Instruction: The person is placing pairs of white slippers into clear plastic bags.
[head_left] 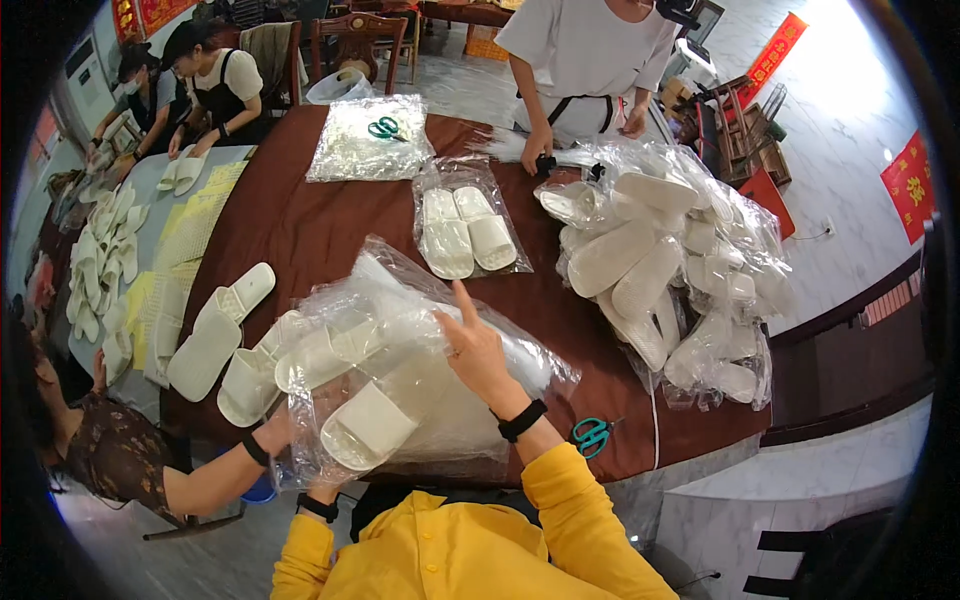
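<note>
A clear plastic bag [455,410] lies in front of me with a white slipper [370,425] in its near end. My left hand [325,490] is at the bag's near edge beside that slipper, its fingers mostly hidden by plastic. Over the bag's right part, my right hand [476,350] has its index finger stretched away from me and its thumb apart. Another white slipper [325,355] shows under or inside the plastic farther left. From the left, a co-worker's forearm [215,480] with a black band reaches to the bag, the hand partly behind plastic.
Bagged slippers [470,230] lie ahead, with a large pile of bagged slippers [660,260] to the right. Green-handled scissors [592,436] rest near the front edge. More scissors [384,128] sit on a plastic stack. Loose slippers [220,330] lie left. Co-workers sit or stand around the brown-covered table [290,220].
</note>
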